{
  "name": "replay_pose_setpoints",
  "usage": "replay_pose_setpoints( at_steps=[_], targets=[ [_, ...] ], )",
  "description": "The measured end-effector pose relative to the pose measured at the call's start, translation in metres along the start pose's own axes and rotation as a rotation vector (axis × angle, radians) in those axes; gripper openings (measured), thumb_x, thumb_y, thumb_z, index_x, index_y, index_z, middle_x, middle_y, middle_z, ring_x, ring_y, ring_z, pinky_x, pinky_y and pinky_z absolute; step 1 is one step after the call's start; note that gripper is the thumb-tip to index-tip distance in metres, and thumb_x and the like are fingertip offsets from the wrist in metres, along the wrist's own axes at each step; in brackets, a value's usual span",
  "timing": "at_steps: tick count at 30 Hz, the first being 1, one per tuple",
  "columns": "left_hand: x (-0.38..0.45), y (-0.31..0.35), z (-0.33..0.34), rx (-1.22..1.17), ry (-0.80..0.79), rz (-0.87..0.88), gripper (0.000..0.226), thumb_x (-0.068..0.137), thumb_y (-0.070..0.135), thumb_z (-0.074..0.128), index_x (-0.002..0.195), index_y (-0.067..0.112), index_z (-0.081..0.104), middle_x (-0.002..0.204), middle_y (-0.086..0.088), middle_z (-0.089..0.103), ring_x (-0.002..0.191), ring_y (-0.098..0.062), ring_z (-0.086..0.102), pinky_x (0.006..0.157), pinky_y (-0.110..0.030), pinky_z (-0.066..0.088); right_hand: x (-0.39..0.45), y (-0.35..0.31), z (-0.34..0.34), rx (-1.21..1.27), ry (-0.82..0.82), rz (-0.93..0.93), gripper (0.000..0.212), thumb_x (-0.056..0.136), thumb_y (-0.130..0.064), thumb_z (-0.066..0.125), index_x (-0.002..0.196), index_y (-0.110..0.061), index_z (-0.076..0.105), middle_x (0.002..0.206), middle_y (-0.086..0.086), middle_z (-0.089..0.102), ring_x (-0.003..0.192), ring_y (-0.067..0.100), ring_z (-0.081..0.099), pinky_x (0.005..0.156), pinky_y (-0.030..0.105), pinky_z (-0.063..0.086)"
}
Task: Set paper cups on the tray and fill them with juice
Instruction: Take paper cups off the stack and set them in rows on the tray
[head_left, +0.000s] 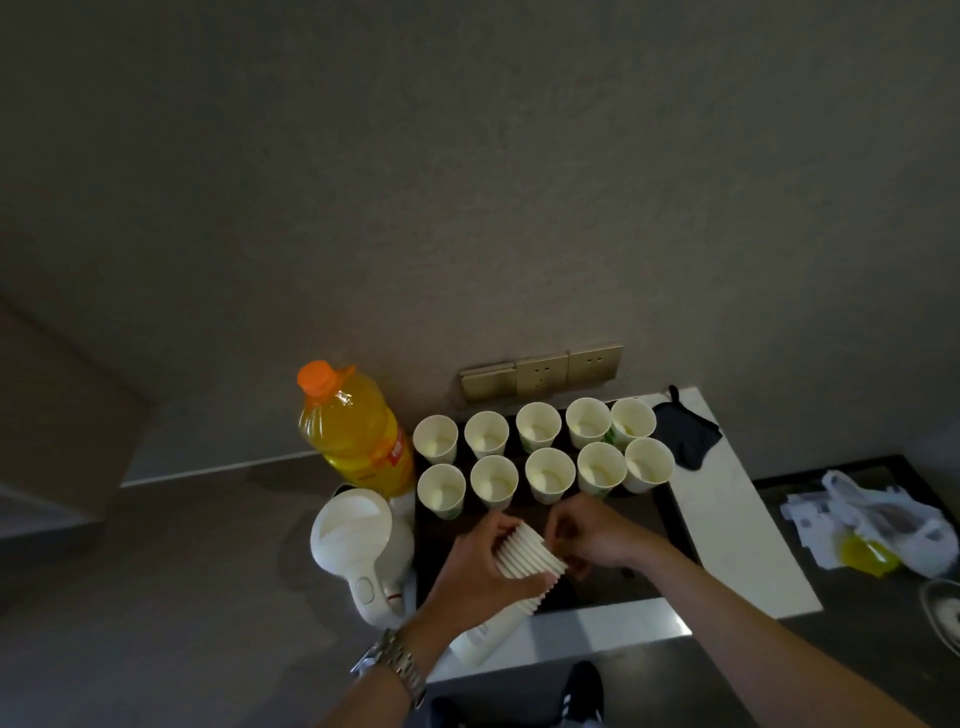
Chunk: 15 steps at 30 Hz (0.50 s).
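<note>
Several white paper cups (549, 474) stand upright in two rows at the far end of a dark tray (670, 519); they look empty. My left hand (478, 564) grips a stack of nested paper cups (527, 551) over the tray's near half. My right hand (587, 535) pinches the rim of the top cup at the open end of that stack. A big bottle of orange juice (350, 426) with an orange cap stands left of the tray, against the wall.
A white electric kettle (361, 545) sits left of the tray's near corner. A dark cloth (685, 431) lies at the tray's far right. On the dark counter to the right lies a white plastic bag (878, 525). Brass wall sockets (543, 371) are behind the cups.
</note>
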<state>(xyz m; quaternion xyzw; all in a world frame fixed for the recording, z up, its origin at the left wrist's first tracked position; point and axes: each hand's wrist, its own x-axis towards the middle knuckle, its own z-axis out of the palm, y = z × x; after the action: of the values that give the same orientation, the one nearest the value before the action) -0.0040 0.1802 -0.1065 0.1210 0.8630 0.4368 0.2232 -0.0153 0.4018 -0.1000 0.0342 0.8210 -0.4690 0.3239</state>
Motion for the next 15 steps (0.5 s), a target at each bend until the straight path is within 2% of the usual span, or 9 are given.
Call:
replay_pose_setpoints(
  at_steps=[3,6,10,15],
  targets=[
    [-0.01,-0.003,0.0,-0.021,-0.037,-0.036,0.062,0.062,0.057,0.089,0.11,0.036,0.056,0.106,0.015,0.069,0.097,0.004,0.065,0.081,-0.018,0.055,0.005,0.004,-0.009,-0.053,0.056,-0.013,0.003,0.096,-0.012,0.065,0.093,-0.01,0.066,0.099,0.012,0.067,0.078,0.02,0.07,0.054,0.027,0.058],
    [-0.024,-0.017,-0.002,-0.044,0.005,-0.076,0.059,0.062,0.055,0.09,0.107,0.036,0.057,0.105,0.015,0.069,0.096,0.003,0.066,0.078,-0.014,0.052,0.012,0.005,-0.024,-0.001,0.131,0.003,0.004,0.095,-0.012,0.068,0.091,-0.012,0.066,0.098,0.01,0.066,0.085,0.026,0.07,0.053,0.029,0.058],
    [-0.041,-0.036,-0.004,-0.027,0.088,-0.135,0.063,0.06,0.062,0.086,0.111,0.039,0.056,0.108,0.019,0.067,0.101,0.004,0.061,0.083,-0.02,0.053,0.022,-0.001,-0.022,0.001,0.136,0.038,0.004,0.095,-0.013,0.068,0.093,-0.011,0.065,0.093,0.012,0.068,0.076,0.026,0.073,0.057,0.033,0.061],
    [-0.056,-0.044,-0.009,-0.021,0.126,-0.205,0.065,0.058,0.065,0.083,0.11,0.039,0.054,0.105,0.018,0.065,0.096,0.005,0.06,0.083,-0.026,0.055,0.045,-0.014,0.023,0.006,0.187,0.042,0.007,0.097,-0.013,0.064,0.098,-0.007,0.063,0.09,0.012,0.067,0.064,0.022,0.071,0.051,0.03,0.058]
  ],
)
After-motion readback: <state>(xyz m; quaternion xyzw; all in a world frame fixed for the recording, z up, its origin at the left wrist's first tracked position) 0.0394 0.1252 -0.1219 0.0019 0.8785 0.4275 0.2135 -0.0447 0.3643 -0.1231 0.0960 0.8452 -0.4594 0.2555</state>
